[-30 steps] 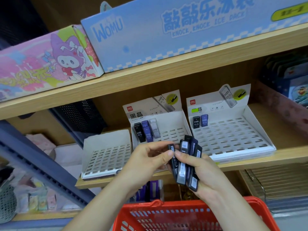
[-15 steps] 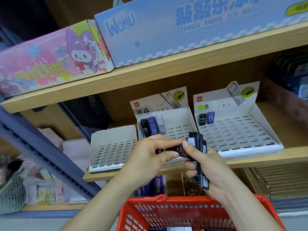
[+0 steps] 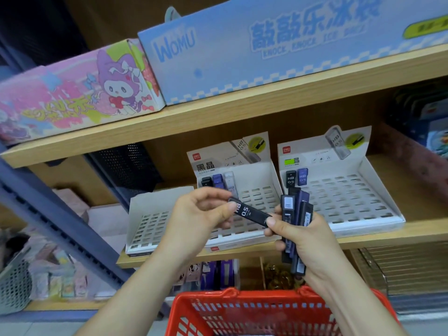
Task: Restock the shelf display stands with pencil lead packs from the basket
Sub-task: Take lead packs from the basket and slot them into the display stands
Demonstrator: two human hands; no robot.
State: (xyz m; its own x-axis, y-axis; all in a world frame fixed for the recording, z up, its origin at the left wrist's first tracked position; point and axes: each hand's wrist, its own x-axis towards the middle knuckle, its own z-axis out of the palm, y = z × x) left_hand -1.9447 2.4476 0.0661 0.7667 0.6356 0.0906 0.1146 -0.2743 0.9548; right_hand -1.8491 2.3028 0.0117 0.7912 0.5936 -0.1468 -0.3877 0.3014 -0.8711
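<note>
- I judge I'm separating one black pack [image 3: 249,211]: my left hand [image 3: 201,214] pinches it; my right hand [image 3: 305,238] grips the bundle [image 3: 297,214].
- Next, it needs a free slot in the middle stand [image 3: 264,229] near the shelf [image 3: 388,235] front edge.

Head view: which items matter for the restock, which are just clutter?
Job:
black pack between both hands
bundle of packs in right hand
left hand
three display stands
red basket

Clutter:
pink cartoon box
blue WOMU box
</note>
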